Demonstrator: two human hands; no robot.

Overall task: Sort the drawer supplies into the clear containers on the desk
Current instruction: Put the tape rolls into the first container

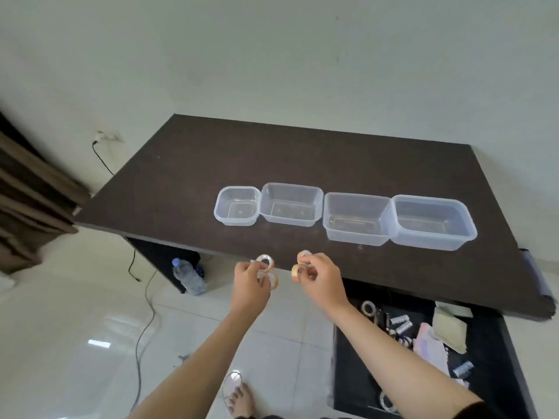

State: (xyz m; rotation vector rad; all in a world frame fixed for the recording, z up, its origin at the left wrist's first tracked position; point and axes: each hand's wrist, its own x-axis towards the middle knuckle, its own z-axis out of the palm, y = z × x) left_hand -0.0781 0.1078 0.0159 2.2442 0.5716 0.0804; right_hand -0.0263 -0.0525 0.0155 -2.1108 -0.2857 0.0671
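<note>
Four clear containers (pixel 344 216) stood in a touching row across the dark desk (pixel 187 182), all of them empty. Counting from nine o'clock toward three o'clock, the first was a small square tub (pixel 238 206), the next two were rectangular, and the last tub (pixel 433 222) was the largest.

Both hands were raised at the near edge of the desk, at six o'clock from the row. The left hand (pixel 251 282) was curled closed around small tape rolls (pixel 266 269), one ring showing above the fingers and another below them. The right hand (pixel 320 278) was likewise pinched shut on two more rolls (pixel 299 266), one at its twelve o'clock and one at its nine o'clock. The two hands were near each other but not touching.

At about five o'clock from the hands, the open drawer (pixel 357 373) held the remaining supplies: another tape ring (pixel 369 308), several batteries (pixel 400 323) and some folded paper (pixel 450 328).

A water bottle (pixel 188 276) stood on the tiled floor under the desk at about nine o'clock from the left hand, with a cable (pixel 145 322) trailing beside it.
</note>
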